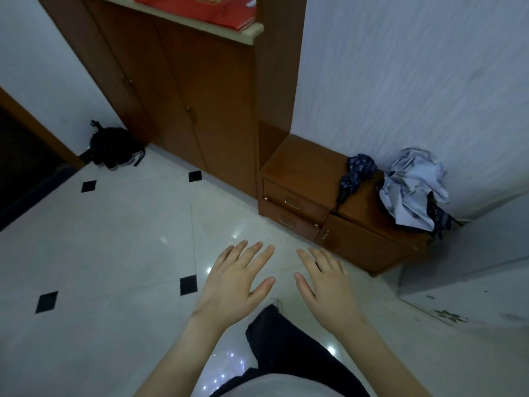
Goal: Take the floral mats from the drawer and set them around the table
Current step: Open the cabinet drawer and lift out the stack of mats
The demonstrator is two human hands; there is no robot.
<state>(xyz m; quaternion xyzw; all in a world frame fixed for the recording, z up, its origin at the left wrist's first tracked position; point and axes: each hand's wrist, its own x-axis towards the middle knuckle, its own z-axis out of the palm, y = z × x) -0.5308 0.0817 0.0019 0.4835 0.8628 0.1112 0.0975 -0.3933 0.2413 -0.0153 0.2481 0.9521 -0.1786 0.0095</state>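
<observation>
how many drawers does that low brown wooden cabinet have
2 drawers, both shut, stacked at the left end of the low brown wooden cabinet: the upper drawer and the lower drawer. Beside them is a small door, not a drawer.

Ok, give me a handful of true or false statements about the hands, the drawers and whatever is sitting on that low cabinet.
1. Both the left hand and the right hand are empty with fingers spread. True.
2. The top drawer is pulled wide open. False: both it and the lower drawer are closed or very nearly so.
3. Crumpled pale cloth lies on the low cabinet. True.
4. A floral mat is in the left hand. False: it holds nothing.
5. A black bag sits on the floor by the tall cupboard. True.
</observation>
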